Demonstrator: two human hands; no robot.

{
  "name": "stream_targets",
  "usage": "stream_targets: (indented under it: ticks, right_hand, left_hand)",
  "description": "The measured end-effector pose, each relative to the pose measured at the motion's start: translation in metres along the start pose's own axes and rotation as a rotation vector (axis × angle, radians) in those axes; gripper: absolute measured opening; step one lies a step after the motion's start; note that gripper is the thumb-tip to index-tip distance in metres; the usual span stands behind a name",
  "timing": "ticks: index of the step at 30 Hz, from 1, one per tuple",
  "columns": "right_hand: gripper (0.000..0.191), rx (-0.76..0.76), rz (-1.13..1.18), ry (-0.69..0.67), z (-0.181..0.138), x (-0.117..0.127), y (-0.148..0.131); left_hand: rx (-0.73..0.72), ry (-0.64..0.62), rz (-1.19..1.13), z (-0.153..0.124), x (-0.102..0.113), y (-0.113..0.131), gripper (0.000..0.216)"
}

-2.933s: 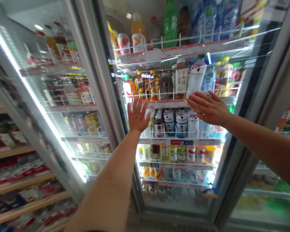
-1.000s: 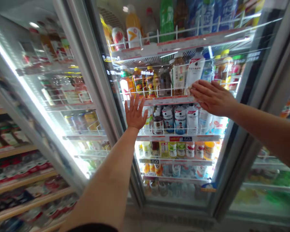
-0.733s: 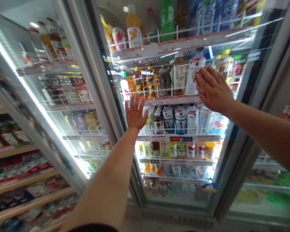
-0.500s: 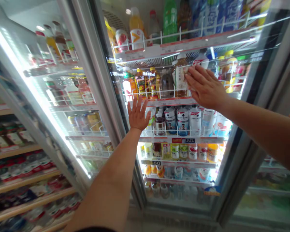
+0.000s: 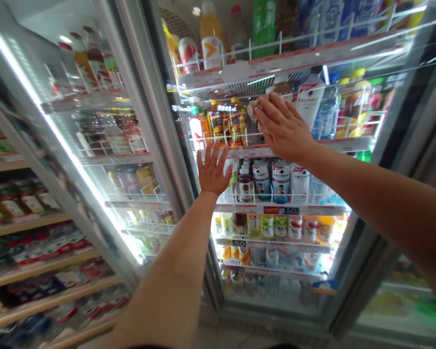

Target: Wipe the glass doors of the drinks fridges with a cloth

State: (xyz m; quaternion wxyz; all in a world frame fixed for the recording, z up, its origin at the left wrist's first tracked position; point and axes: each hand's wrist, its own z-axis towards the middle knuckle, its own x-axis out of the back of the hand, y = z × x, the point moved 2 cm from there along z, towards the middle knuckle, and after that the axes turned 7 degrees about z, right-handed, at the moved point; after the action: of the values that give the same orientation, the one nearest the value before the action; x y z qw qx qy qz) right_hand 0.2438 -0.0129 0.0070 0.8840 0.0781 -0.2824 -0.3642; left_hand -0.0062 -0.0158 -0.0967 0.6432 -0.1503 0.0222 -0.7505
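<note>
A tall drinks cooler fills the middle of the view, its glass door (image 5: 272, 303) set in a metal frame (image 5: 138, 82) and carrying faint reflections. To the left stands another lit cooler with a slanting light strip (image 5: 72, 157), and beyond it wooden shelving (image 5: 58, 265) with blurred packs and jars. Behind the glass run wire-fronted shelves: a green bottle (image 5: 264, 29) on the top one, yellow-capped bottles (image 5: 236, 123) and a white bottle (image 5: 310, 102) on the next, above a price rail (image 5: 334, 145). Both arms reach forward. The left hand (image 5: 213, 169) lies with its fingers spread and pointing up, seemingly flat on the glass across the rail's left end, and shows nothing in it. The right hand (image 5: 283, 127) is higher, its fingers together and aimed up and left. Smallest is a crumpled pale cloth (image 5: 252, 111), at and under the right fingertips — up and to the right of the left hand, apart from it. The right hand is plainly nearer, covering most of the cloth, so neither its long axis nor whether the fingers pinch it can be told.
</note>
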Motion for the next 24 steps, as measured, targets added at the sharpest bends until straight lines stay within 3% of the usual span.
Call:
stream_targets:
  ticks: [9, 20, 22, 24]
  right_hand:
    - [0.072, 0.043, -0.015, -0.081, 0.026, -0.017, -0.019]
    - [0.081, 0.028, -0.038, -0.044, 0.061, -0.043, -0.032]
    - [0.081, 0.008, -0.030, -0.018, 0.065, -0.049, -0.038]
    - [0.082, 0.002, -0.011, -0.017, 0.070, -0.055, -0.044]
  left_hand:
    - [0.022, -0.044, -0.017, 0.000, 0.003, 0.001, 0.058]
    - [0.035, -0.065, -0.057, -0.001, 0.004, 0.002, 0.057]
    - [0.048, -0.038, -0.099, 0.001, 0.008, 0.005, 0.058]
    - [0.057, 0.067, -0.161, 0.011, 0.015, 0.010, 0.061]
